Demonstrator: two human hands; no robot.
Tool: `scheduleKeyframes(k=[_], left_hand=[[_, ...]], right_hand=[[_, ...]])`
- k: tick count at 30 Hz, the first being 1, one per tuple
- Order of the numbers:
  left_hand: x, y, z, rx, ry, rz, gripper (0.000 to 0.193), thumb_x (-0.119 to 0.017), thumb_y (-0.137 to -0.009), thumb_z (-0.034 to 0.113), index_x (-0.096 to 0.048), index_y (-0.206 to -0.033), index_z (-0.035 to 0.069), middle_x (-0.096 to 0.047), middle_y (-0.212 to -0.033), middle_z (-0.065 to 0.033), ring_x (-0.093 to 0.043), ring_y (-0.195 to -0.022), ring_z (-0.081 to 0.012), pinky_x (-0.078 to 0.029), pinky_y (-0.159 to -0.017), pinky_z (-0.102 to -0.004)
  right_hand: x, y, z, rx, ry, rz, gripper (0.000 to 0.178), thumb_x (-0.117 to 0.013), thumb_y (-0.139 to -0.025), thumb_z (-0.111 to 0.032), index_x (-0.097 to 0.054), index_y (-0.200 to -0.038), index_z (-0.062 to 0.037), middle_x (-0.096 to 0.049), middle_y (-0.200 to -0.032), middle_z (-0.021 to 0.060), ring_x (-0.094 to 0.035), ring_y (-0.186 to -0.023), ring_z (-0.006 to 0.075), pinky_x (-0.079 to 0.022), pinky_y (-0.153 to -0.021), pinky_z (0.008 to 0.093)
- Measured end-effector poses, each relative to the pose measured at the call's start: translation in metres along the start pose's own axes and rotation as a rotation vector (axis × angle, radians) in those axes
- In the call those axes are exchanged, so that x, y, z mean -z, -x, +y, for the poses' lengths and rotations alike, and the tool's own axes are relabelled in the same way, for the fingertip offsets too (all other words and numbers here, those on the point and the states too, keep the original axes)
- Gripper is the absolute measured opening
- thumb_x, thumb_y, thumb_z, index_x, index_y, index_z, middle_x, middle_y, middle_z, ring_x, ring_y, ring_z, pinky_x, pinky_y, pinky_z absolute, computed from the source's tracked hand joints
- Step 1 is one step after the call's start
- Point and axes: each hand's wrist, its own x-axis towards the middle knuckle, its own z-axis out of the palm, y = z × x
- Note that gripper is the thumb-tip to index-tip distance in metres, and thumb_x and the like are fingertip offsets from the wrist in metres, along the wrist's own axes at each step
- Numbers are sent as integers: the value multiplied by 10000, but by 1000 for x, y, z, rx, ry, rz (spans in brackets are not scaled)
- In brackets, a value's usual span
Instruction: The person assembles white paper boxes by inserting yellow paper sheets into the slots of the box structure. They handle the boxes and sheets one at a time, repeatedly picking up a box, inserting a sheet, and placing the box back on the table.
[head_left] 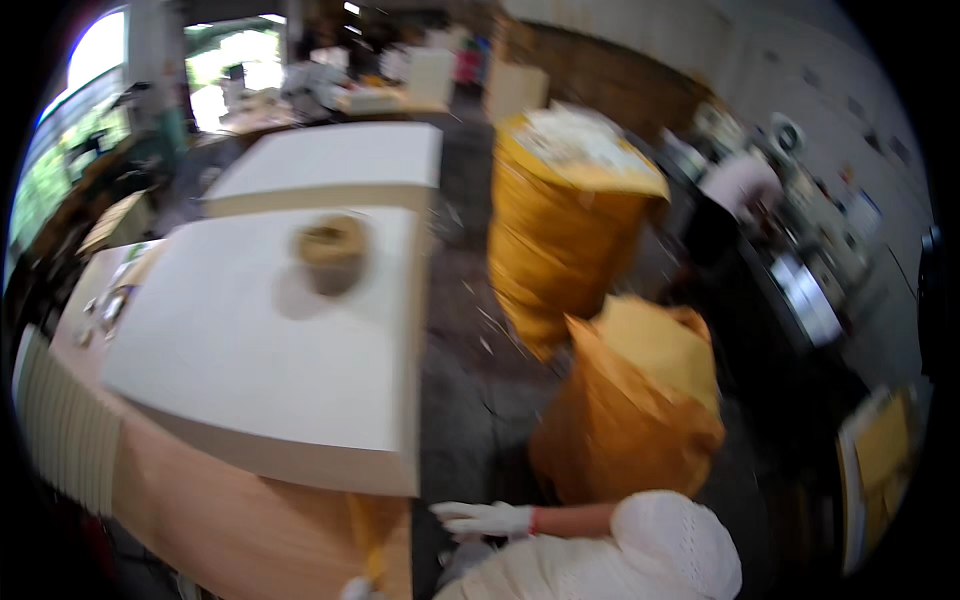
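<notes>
My right hand (pixel 485 520), in a white glove with a red cuff, reaches leftward beside the table's right edge. Its fingers are stretched out and nothing shows in them. Only a small part of my left hand (pixel 358 590), also gloved in white, shows at the lower edge; its fingers cannot be made out. Right by it, a narrow yellow strip (pixel 366 540) lies at the front of the wooden table (pixel 230 520). A thick stack of white sheets (pixel 270 370) rests on that table. On the stack stands a round brown object (pixel 331 258), blurred, resembling a tape roll.
Another white stack (pixel 325 160) lies beyond. Right of the table stand a filled yellow sack (pixel 570 230) and a shorter orange-yellow sack (pixel 630 420). A co-worker (pixel 735 190) bends by machines at the right. Upright pale boards (pixel 65 430) lean at the left; scraps litter the dark floor.
</notes>
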Motion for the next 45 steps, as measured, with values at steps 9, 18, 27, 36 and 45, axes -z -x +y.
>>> scheduleKeyframes(k=[9, 18, 27, 36, 45], left_hand=[[-156, 24, 194, -587, 465, -813, 328, -689, -751, 75, -577, -1058, 39, -598, -1043, -153, -607, -903, -303, -489, -776, -388], [-314, 27, 342, -189, 356, -926, 302, -615, -870, 147, -589, -1144, 22, -616, -1055, -143, -639, -902, -239, -521, -805, -359], [-267, 60, 309, 5, 194, -985, 279, -628, -882, 128, -605, -1148, 45, -636, -1047, -122, -613, -1024, -252, -487, -898, -366], [-87, -72, 264, -17, -431, 673, 953, -821, -683, 168, -246, -1417, -32, -201, -1499, -207, -285, -1369, -358, -319, -1097, -409], [-81, -91, 179, 89, -261, 578, 1010, -817, -711, 192, -165, -1443, -53, -166, -1525, -202, -252, -1394, -346, -281, -1136, -395]], right_hand=[[55, 158, 12, 149, -374, 275, 345, -532, -965, -247, -608, -1221, -28, -634, -1174, 66, -577, -1086, 167, -458, -940, 296], [320, 442, 110, 748, 280, 1933, 315, -438, -997, -134, -541, -1255, 15, -599, -1217, 116, -589, -1065, 209, -471, -969, 324], [406, 334, 281, -660, 1163, 461, 253, -476, -882, -212, -681, -948, -81, -669, -1054, 180, -657, -944, 340, -530, -790, 433], [482, 371, 341, -628, 1255, 570, 245, -486, -869, -211, -680, -952, -84, -682, -1025, 151, -671, -929, 325, -537, -761, 439], [421, 409, 80, -171, 847, 1339, 264, -565, -862, -287, -701, -953, -81, -687, -842, 131, -658, -766, 301, -504, -736, 408]])
